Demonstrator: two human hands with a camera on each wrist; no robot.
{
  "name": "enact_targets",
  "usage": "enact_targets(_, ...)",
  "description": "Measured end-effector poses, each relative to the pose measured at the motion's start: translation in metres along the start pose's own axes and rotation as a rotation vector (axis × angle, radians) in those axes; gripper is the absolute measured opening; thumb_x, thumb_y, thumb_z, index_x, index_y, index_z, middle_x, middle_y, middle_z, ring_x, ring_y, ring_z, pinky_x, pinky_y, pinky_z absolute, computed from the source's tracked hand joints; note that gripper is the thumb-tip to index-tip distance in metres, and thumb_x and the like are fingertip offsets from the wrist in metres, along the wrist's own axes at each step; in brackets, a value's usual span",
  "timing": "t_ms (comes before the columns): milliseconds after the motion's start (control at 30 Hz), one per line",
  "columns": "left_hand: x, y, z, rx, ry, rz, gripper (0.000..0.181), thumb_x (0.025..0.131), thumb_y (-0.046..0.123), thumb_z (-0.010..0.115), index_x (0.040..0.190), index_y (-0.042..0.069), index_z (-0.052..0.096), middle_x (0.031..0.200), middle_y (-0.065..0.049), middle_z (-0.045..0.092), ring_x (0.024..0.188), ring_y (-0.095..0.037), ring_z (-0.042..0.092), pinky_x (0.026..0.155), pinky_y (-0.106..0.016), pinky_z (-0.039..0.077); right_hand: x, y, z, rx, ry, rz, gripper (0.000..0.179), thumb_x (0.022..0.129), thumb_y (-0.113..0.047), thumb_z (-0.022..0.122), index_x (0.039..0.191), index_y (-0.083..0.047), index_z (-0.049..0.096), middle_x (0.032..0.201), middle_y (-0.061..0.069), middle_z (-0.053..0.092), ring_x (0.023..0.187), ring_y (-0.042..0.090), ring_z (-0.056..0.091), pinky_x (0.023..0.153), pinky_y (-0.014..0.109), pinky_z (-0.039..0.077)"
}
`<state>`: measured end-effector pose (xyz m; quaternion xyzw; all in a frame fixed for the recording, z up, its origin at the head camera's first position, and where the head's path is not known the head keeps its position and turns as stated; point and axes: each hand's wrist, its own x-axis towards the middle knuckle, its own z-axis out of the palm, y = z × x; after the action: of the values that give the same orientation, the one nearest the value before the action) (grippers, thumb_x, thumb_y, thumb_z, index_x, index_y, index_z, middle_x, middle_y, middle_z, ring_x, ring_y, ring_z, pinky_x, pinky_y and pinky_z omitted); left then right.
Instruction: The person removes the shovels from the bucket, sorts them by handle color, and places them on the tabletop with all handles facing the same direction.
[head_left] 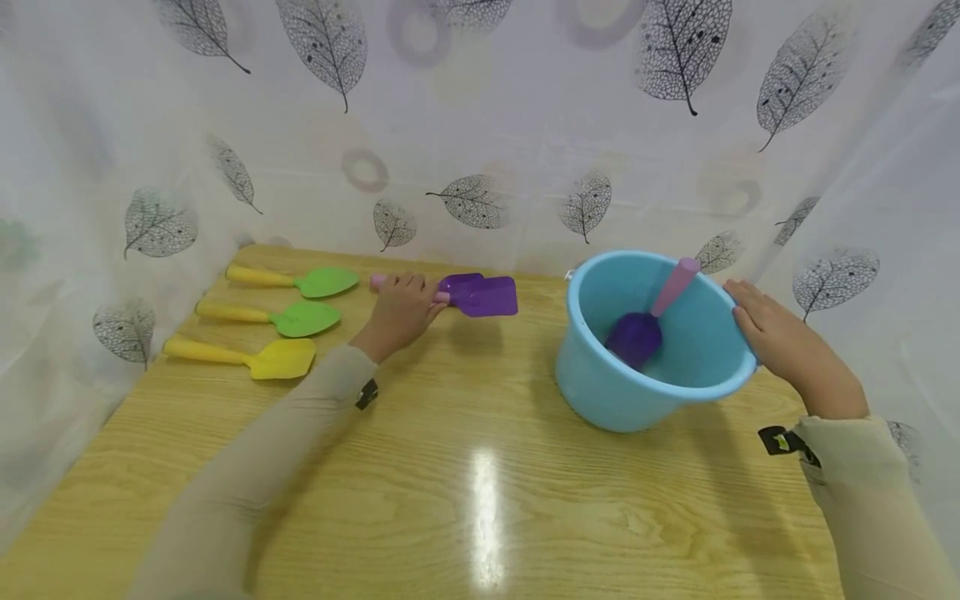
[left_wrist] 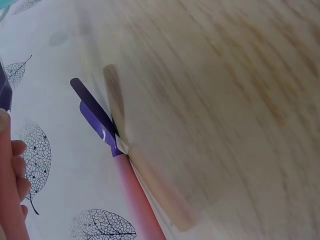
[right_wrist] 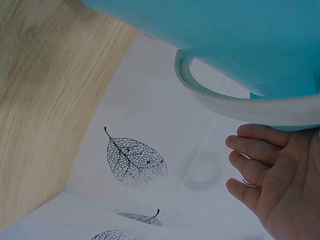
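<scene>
My left hand (head_left: 405,307) grips the pink handle (left_wrist: 7,187) of a purple toy shovel (head_left: 491,297), raised a little above the table. A second purple shovel (left_wrist: 97,122) with a pink handle lies on the table just behind it, partly covered by the hand in the head view. At the right, a light blue bucket (head_left: 615,400) leans slightly on the table. My right hand (head_left: 783,337) rests against its rim, and the right wrist view shows those fingers fairly straight beside the bucket's white handle (right_wrist: 240,106). Inside the bucket is another purple shovel (head_left: 636,337), its pink handle upward.
On the left side of the wooden table (head_left: 420,500) lie two green-bladed shovels, one farther back (head_left: 326,282) and one nearer (head_left: 306,319), plus a yellow shovel (head_left: 281,359). A white leaf-print curtain (head_left: 495,125) hangs behind the table's back edge.
</scene>
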<state>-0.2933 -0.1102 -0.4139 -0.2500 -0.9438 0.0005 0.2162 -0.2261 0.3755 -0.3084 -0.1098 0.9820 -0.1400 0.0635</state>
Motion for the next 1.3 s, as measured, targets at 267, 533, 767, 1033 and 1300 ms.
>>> enact_targets(267, -0.007, -0.004, 0.002, 0.011, -0.033, -0.011, 0.037, 0.093, 0.039, 0.055, 0.099, 0.002, 0.058, 0.092, -0.015, 0.064, 0.088, -0.030, 0.059, 0.073, -0.039, 0.045, 0.000, 0.000, 0.001, 0.003, -0.010, 0.013, 0.059, 0.103, -0.036, 0.015, 0.150, -0.002, 0.007, 0.153, 0.029, 0.008, 0.142, 0.047, 0.002, 0.104, 0.072, 0.011)
enact_targets(533, -0.010, -0.008, 0.007, 0.038, -0.058, 0.008, 0.035, 0.092, 0.039, 0.056, 0.097, 0.004, 0.055, 0.086, -0.012, 0.060, 0.082, -0.028, 0.057, 0.071, -0.038, 0.042, -0.001, 0.001, 0.002, 0.010, 0.006, -0.002, 0.057, 0.103, -0.034, 0.016, 0.150, -0.002, 0.007, 0.153, 0.030, 0.008, 0.141, 0.048, 0.003, 0.103, 0.072, 0.012)
enact_targets(767, -0.012, -0.012, 0.011, 0.012, -0.078, 0.059, 0.033, 0.091, 0.031, 0.059, 0.105, 0.001, 0.058, 0.095, -0.015, 0.062, 0.085, -0.028, 0.058, 0.072, -0.037, 0.043, 0.000, -0.001, 0.001, 0.010, -0.006, 0.012, 0.058, 0.103, -0.035, 0.015, 0.149, 0.000, 0.008, 0.153, 0.028, 0.008, 0.142, 0.047, 0.002, 0.107, 0.069, 0.010)
enact_targets(1033, -0.016, -0.016, 0.015, 0.046, -0.132, 0.077, 0.034, 0.091, 0.032, 0.058, 0.103, 0.000, 0.059, 0.097, -0.017, 0.062, 0.090, -0.030, 0.057, 0.075, -0.039, 0.043, -0.001, -0.001, 0.001, 0.007, -0.004, 0.008, 0.058, 0.103, -0.035, 0.015, 0.150, -0.001, 0.007, 0.154, 0.028, 0.009, 0.142, 0.046, 0.001, 0.105, 0.071, 0.010)
enact_targets(1300, -0.016, -0.020, 0.015, 0.033, -0.198, 0.051, 0.032, 0.093, 0.030, 0.055, 0.104, 0.000, 0.060, 0.103, -0.018, 0.063, 0.098, -0.032, 0.058, 0.083, -0.043, 0.044, 0.000, 0.000, 0.001, 0.013, 0.003, 0.003, 0.057, 0.103, -0.033, 0.015, 0.150, -0.002, 0.008, 0.153, 0.028, 0.009, 0.142, 0.047, 0.002, 0.104, 0.072, 0.011)
